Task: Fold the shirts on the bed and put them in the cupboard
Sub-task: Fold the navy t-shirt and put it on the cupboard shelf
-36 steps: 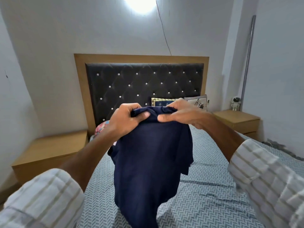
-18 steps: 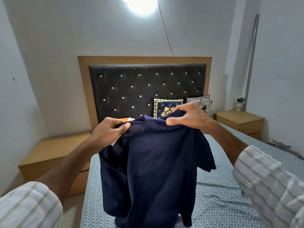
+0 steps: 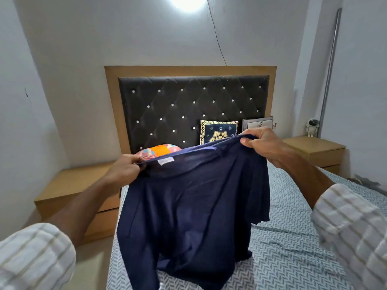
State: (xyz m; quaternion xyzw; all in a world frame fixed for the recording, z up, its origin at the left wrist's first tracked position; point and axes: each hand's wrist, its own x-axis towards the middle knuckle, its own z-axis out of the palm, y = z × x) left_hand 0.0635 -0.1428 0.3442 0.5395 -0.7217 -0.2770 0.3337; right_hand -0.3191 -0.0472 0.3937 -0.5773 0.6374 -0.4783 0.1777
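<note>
Navy shirt (image 3: pixel 194 208) between left hand (image 3: pixel 125 168) and right hand (image 3: pixel 263 143), above bed (image 3: pixel 293 248).

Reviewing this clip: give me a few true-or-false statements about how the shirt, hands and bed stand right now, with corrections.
1. Both hands hold the navy shirt by its top edge. True: left hand, right hand.
2. The shirt lies folded flat on the bed. False: it hangs spread out, its lower part touching the sheet.
3. A small astronaut figure stands on the right bedside table. True.
4. No cushions lean on the headboard. False: patterned cushions do.
</note>
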